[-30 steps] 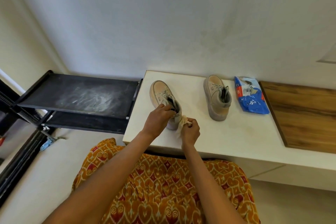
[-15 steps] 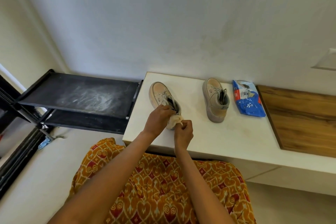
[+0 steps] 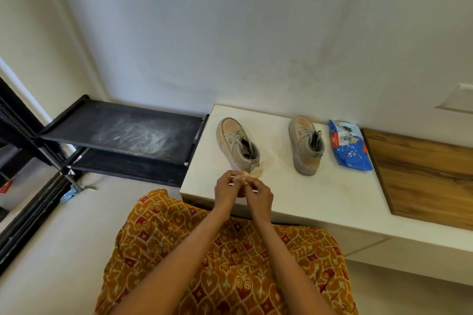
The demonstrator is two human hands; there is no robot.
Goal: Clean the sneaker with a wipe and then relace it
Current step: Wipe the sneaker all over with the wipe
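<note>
Shoe rack (image 3: 128,133): black, flat and dusty on its top shelf, well to the left of the fingers and beyond them.
Left sneaker (image 3: 239,146): just beyond the fingers, heel nearest them, toe toward the wall; beige upper with a suede look, thick pale sole, laces loose at the tongue; no hand touches it.
Left hand (image 3: 226,189): raised over the near edge of the white ledge (image 3: 320,194), forearm reaching up from the lower left, fingers curled and pinching the wipe.
Wipe (image 3: 252,174): crumpled, thin, cream-stained; one end is between the fingertips of both hands, the rest trails toward the sneaker's heel.
Right hand (image 3: 259,198): touching the left hand, knuckles up, fingers bent and pinching the same wipe.
Skirt (image 3: 230,263): orange patterned cloth, below both forearms.
Right sneaker (image 3: 305,144): same beige make, right of the fingers and beyond them, standing on its sole.
Wipe packet (image 3: 349,146): blue, glossy, crinkled plastic, further right, just beside the right sneaker.
Wood panel (image 3: 422,174): brown grained surface, far right of the fingers.
</note>
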